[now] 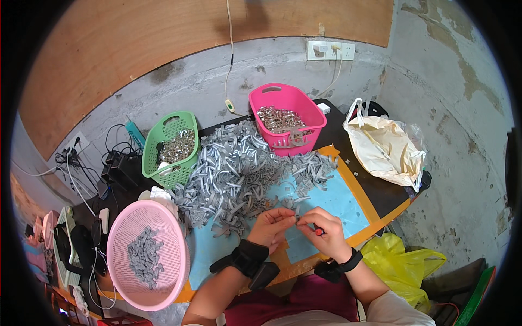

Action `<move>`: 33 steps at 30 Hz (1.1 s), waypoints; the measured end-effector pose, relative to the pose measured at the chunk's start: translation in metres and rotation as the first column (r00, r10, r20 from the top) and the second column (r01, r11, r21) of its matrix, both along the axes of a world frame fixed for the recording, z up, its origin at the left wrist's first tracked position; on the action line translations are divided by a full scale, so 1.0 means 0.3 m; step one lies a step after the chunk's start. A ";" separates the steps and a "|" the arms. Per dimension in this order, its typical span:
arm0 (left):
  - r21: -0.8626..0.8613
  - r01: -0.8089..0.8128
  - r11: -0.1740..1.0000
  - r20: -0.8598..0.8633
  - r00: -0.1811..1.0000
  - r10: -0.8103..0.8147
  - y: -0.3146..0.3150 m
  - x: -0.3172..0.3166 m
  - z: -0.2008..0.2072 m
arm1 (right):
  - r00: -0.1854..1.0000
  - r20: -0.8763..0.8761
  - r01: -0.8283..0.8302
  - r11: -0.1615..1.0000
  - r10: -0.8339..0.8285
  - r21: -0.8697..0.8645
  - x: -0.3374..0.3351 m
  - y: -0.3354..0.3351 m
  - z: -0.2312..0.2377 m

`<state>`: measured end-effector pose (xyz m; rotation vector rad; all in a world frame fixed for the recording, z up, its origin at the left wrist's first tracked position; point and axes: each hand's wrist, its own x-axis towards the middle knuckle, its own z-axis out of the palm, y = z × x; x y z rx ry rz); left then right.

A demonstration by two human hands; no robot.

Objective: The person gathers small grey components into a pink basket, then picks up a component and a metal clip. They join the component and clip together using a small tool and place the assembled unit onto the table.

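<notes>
My left hand [270, 227] and my right hand [324, 231] meet over the near side of the table, fingertips almost touching. Pinched in my left hand is a small grey piece, mostly covered by the fingers. My right hand's thumb and forefinger close on the same spot. Tucked in its curled fingers is a slim tool with a red and black end [319, 232]; the rest of it is hidden. Just beyond my hands lies a big heap of grey, strap-like curved pieces [228, 157].
A pink sieve basket [182, 271] with short grey pieces stands at left. Behind the heap are a green basket [149, 157] and a bright pink basket [312, 117], both with shiny metal parts. A cream bag [375, 152] is at right, a yellow bag [394, 266] below the table edge.
</notes>
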<state>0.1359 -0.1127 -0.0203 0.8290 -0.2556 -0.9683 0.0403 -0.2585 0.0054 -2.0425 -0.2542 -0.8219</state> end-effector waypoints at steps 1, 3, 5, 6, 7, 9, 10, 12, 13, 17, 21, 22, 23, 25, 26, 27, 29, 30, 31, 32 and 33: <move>0.008 -0.019 1.000 -0.002 1.000 0.019 0.000 -0.001 -0.003 | 0.998 -0.038 -0.040 0.999 0.041 0.030 0.000 -0.005 0.003; 0.014 -0.036 0.999 -0.004 0.999 0.036 -0.003 -0.005 -0.003 | 0.994 -0.075 -0.077 0.995 0.081 0.061 -0.003 -0.016 0.011; 0.050 -0.066 0.997 0.009 0.998 0.066 -0.006 -0.010 -0.001 | 0.978 -0.167 -0.104 0.987 0.124 0.123 -0.008 -0.024 0.016; 0.051 -0.066 0.997 0.009 0.998 0.065 -0.008 -0.011 -0.002 | 0.978 -0.167 -0.104 0.987 0.124 0.124 -0.007 -0.030 0.016; 0.050 -0.071 0.996 0.009 0.997 0.070 -0.009 -0.012 -0.004 | 0.970 -0.186 -0.128 0.978 0.158 0.162 -0.006 -0.035 0.015; 0.050 -0.074 0.996 0.009 0.997 0.074 -0.011 -0.016 -0.002 | 0.961 -0.203 -0.149 0.968 0.190 0.202 -0.004 -0.043 0.015; 0.057 -0.092 0.994 0.013 0.996 0.091 -0.011 -0.018 0.001 | 0.954 -0.214 -0.167 0.964 0.211 0.205 -0.003 -0.047 0.016; 0.064 -0.108 0.992 0.016 0.994 0.107 -0.013 -0.020 0.003 | 0.947 -0.226 -0.184 0.961 0.230 0.209 -0.004 -0.049 0.013; 0.052 -0.096 0.994 0.021 0.995 0.095 -0.012 -0.019 0.003 | 0.948 -0.223 -0.171 0.956 0.225 0.238 -0.003 -0.049 0.011; 0.054 -0.069 0.996 0.118 0.991 0.063 -0.011 -0.017 0.001 | 0.910 -0.369 -0.010 0.900 0.188 0.435 -0.016 -0.030 0.015; 0.090 -0.071 0.993 0.194 0.980 0.052 -0.015 -0.027 0.014 | 0.923 -0.331 0.031 0.819 0.196 0.573 -0.017 -0.016 0.003; 0.100 -0.078 0.992 0.216 0.975 0.055 -0.016 -0.031 0.016 | 0.926 -0.330 0.049 0.811 0.182 0.583 -0.015 -0.018 -0.011; 0.108 -0.083 0.991 0.240 0.969 0.055 -0.018 -0.030 0.019 | 0.930 -0.328 0.066 0.803 0.165 0.592 -0.012 -0.021 -0.015; 0.106 -0.091 0.990 0.277 0.959 0.058 -0.020 -0.031 0.018 | 0.924 -0.338 0.069 0.795 0.176 0.602 -0.016 -0.022 0.004; 0.105 -0.102 0.989 0.310 0.949 0.065 -0.018 -0.035 0.017 | 0.917 -0.351 0.071 0.787 0.191 0.613 -0.019 -0.020 0.010; 0.105 -0.101 0.989 0.311 0.948 0.063 -0.023 -0.038 0.010 | 0.917 -0.350 0.072 0.786 0.189 0.614 -0.016 -0.020 0.006; 0.022 -0.184 0.983 0.433 0.888 0.156 -0.038 -0.045 -0.008 | 0.938 -0.295 0.040 0.788 0.182 0.614 -0.008 -0.021 -0.007; 0.023 -0.184 0.983 0.433 0.888 0.156 -0.034 -0.044 -0.006 | 0.938 -0.295 0.040 0.788 0.182 0.615 -0.009 -0.020 -0.005; 0.034 -0.179 0.983 0.416 0.897 0.149 -0.028 -0.043 -0.003 | 0.941 -0.294 0.037 0.807 0.171 0.589 -0.010 -0.020 -0.003; 0.044 -0.174 0.984 0.399 0.906 0.142 -0.025 -0.039 -0.002 | 0.943 -0.292 0.035 0.826 0.158 0.562 -0.008 -0.020 -0.003; 0.044 -0.174 0.984 0.400 0.906 0.142 -0.027 -0.039 -0.001 | 0.944 -0.291 0.034 0.826 0.158 0.562 -0.008 -0.013 0.005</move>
